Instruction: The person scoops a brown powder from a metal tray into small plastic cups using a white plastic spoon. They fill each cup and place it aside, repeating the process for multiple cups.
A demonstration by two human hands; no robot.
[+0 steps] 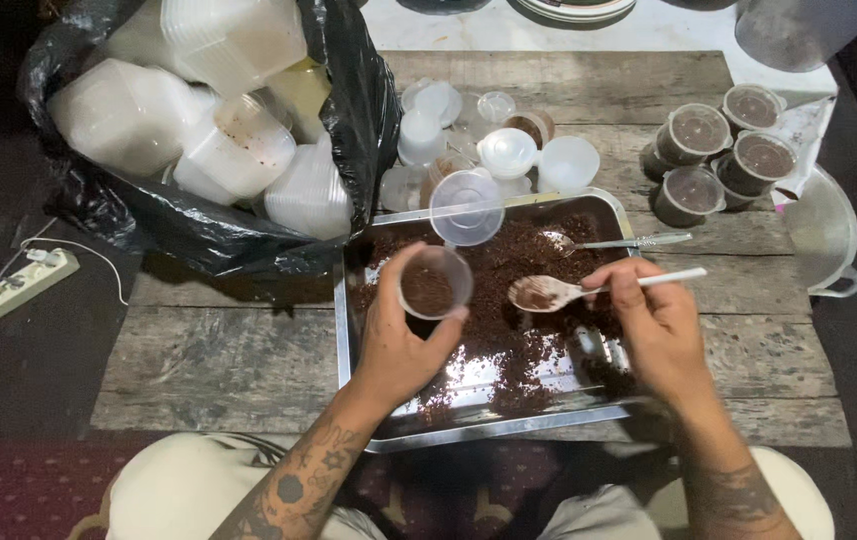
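From my feed, a white power strip [24, 285] lies far left, beside a black bag [249, 225] stuffed with plastic containers. My left hand [399, 345] wraps a small clear cup [434, 283], partly filled with dark brown crumbs, above the metal tray [469, 432]. My right hand [661, 335] pinches a white spoon [574, 290], bowl just beside the cup. Lidded filled cups [719, 150] sit far right.

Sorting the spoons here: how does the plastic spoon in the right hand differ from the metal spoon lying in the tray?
The plastic spoon is white and gripped by the right hand; the metal spoon is silvery and lies loose. The plastic spoon's bowl is broader. Both point left over the brown crumbs in the tray.
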